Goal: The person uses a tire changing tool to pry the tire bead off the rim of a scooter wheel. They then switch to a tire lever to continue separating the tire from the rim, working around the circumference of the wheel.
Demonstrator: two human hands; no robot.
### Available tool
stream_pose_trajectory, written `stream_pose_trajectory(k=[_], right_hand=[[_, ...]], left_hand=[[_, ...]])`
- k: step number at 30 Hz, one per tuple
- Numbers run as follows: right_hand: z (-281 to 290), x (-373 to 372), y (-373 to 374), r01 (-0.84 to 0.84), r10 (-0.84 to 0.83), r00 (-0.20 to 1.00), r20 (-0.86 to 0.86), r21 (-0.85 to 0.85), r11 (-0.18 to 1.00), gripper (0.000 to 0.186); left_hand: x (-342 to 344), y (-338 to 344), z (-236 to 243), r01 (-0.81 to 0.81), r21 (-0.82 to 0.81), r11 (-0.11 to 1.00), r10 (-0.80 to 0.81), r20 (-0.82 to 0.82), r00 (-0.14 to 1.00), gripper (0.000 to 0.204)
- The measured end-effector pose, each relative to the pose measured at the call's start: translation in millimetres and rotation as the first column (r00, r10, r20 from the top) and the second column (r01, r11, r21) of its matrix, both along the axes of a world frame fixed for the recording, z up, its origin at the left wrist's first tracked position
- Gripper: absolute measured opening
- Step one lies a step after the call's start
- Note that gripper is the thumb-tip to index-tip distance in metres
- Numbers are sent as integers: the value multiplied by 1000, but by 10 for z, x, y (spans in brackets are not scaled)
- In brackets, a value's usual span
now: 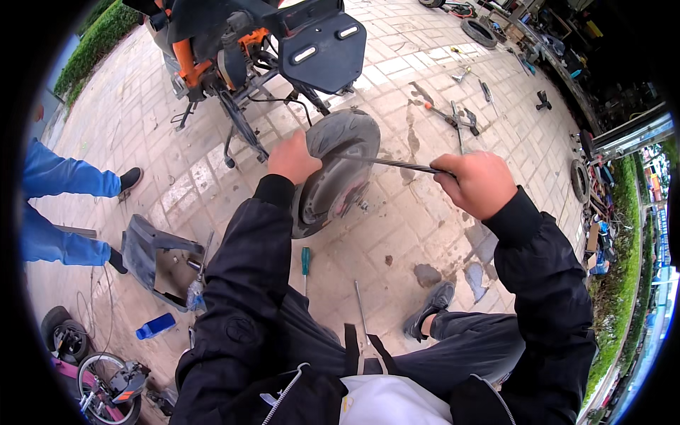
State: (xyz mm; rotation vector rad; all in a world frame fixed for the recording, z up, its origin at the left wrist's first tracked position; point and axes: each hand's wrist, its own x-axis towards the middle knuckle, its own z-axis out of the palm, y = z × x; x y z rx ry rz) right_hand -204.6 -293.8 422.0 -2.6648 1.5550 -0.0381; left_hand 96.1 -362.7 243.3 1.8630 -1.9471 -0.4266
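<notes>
Head view: right hand (pixel 476 183) is wrapped firmly round a dark metal rod (pixel 400 164); rod runs leftward to the wheel (pixel 338 184), which stands tilted between the hands, against the left one. Left hand (pixel 293 160) is curled at the tyre (pixel 360 133) edge; fingertips hidden, can't tell what they grip. Can't tell if rod tip is hooked or just resting.

My take: seat the tip before loading it, brace the wheel, take small bites. Left thumb is near the tip, so keep it off the slip line. Green-handled screwdriver (pixel 305 261) lies below left hand.
</notes>
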Motion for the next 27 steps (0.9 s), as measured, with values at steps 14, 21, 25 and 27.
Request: stream_pose_trajectory(k=[14,21,25,27], right_hand=[[-746,-76,487,184,-209,977,32,354,917,27],[-962,-200,457,218,-306,941,145,436,873,39],[-921,-187,433,203,-322,928,189,469,860,39],[-907,-170,406,180,-331,921,208,524,832,38]], left_hand=[[-4,-18,43,0,83,997,0,2,1000,53],[179,325,76,9,71,997,-5,-56,998,96],[746,977,-377,-54,159,986,78,-150,986,108],[804,1340,-641,-130,328,936,215,-239,947,110]])
